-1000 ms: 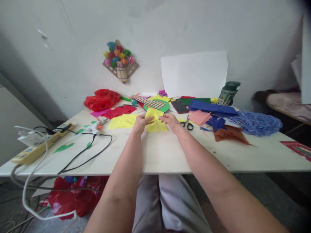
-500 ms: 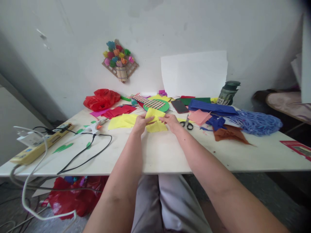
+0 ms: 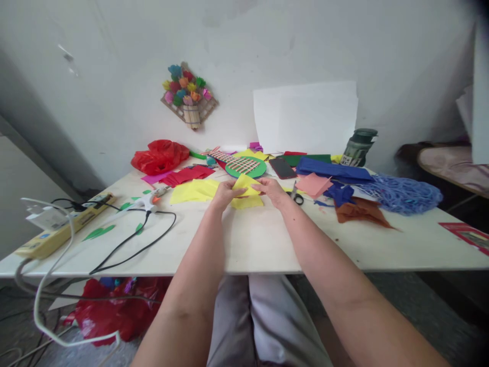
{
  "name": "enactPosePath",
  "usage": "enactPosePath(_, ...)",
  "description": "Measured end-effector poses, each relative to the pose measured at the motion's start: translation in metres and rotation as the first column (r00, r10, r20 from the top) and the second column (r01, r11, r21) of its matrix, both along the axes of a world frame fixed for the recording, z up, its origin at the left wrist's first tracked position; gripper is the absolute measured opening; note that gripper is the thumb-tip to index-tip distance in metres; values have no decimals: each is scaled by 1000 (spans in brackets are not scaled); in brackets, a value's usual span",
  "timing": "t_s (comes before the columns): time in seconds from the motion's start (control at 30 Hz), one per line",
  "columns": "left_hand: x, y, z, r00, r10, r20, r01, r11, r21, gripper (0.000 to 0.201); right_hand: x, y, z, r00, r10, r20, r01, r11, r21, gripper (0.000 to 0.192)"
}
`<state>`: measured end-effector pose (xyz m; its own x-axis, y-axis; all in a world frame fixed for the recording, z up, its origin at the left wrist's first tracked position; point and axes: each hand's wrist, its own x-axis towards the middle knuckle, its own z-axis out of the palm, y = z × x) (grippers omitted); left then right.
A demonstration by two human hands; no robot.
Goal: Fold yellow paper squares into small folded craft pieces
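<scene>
A piece of yellow crepe paper is held up between both hands, its top edge now forming a peak. My left hand pinches its left side with the thumb in front. On the right side, my right hand grips the paper between thumb and fingers. Another yellow piece lies on the table just below. More yellow crepe paper is spread left of my left hand. Scissors rest beside my right hand. Behind the hands sits a green round piece with a lattice of striped sticks.
A glue gun with a black cord and a power strip occupy the left. A phone, blue folded paper, brown paper, blue stringy material and a dark green bottle are toward the right. The table edge is near my lap.
The held yellow paper has turned from a flat-topped rectangle to a pointed shape. Both hands have shifted slightly, and my right hand now covers more of the scissors.
</scene>
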<state>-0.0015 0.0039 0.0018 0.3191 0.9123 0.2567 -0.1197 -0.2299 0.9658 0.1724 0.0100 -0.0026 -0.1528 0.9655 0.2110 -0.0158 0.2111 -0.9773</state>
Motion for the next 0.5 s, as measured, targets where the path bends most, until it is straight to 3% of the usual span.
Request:
enactPosePath(0.27, 4, -2, 1, 1000, -21, 18, 21, 1000, 9, 57, -2, 1, -3, 1000, 30, 1, -30, 998, -49, 25)
enactPosePath(0.43, -3, -4, 7, 978, 200, 59, -204, 978, 54, 46, -3, 1, -1, 995, -51, -83, 49, 999, -20, 25)
enactPosePath(0.5, -6, -5, 9, 968, 237, 78, -243, 967, 75, 44, -2, 2, 0, 991, -84, -100, 81, 996, -24, 25)
